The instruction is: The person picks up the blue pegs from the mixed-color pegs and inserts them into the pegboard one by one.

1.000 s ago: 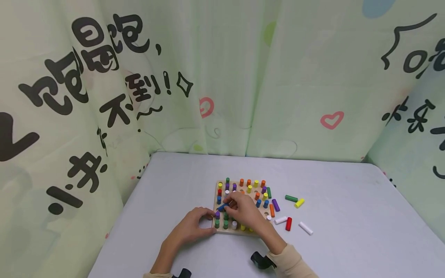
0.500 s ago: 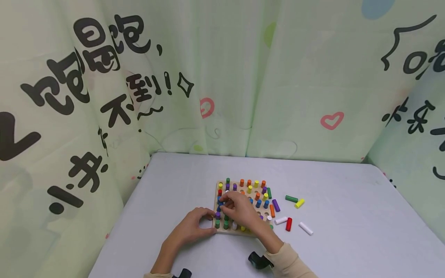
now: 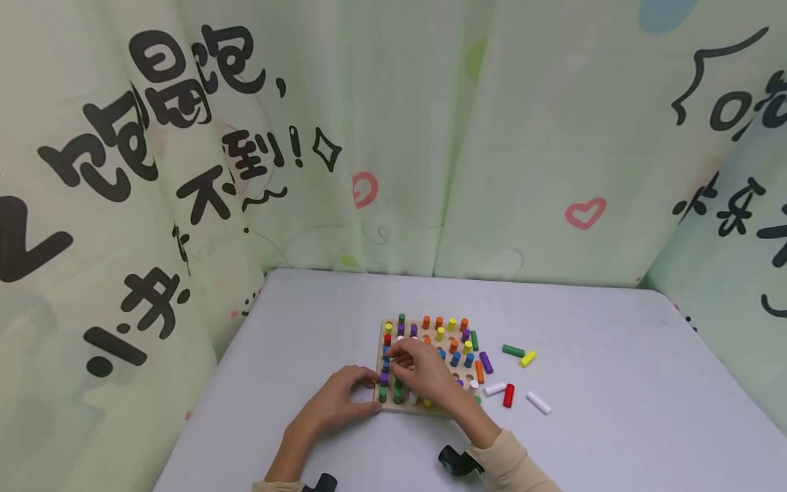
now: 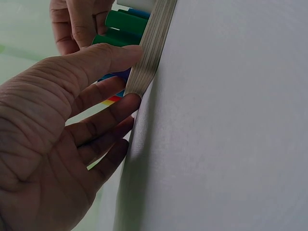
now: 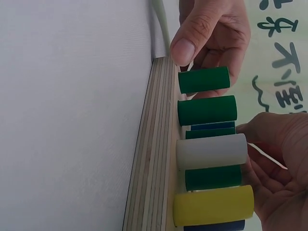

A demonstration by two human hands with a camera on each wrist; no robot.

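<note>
A wooden pegboard point(image 3: 398, 411) lies on the table, filled with several upright coloured pegs. My left hand point(image 3: 344, 396) grips its front left corner; in the left wrist view the thumb lies on the front edge and the fingers meet the side edge. Over the board's left part reaches my right hand point(image 3: 424, 369), thumb and index finger at a blue peg point(image 3: 386, 367) that stands in the left column. Green pegs point(image 5: 207, 109) and a white peg point(image 5: 211, 151) in the front rows partly screen the right fingers in the right wrist view.
Loose pegs lie right of the board: a green peg point(image 3: 513, 350), a yellow peg point(image 3: 527, 359), a purple peg point(image 3: 486, 362), an orange peg point(image 3: 479, 372), a red peg point(image 3: 508, 395) and a white peg point(image 3: 538, 402). A printed curtain point(image 3: 492, 150) surrounds the table point(image 3: 602, 355).
The blue peg, tilted in the right fingers a second ago, now stands upright in the left column. My right hand has shifted slightly left. The left hand keeps its place.
</note>
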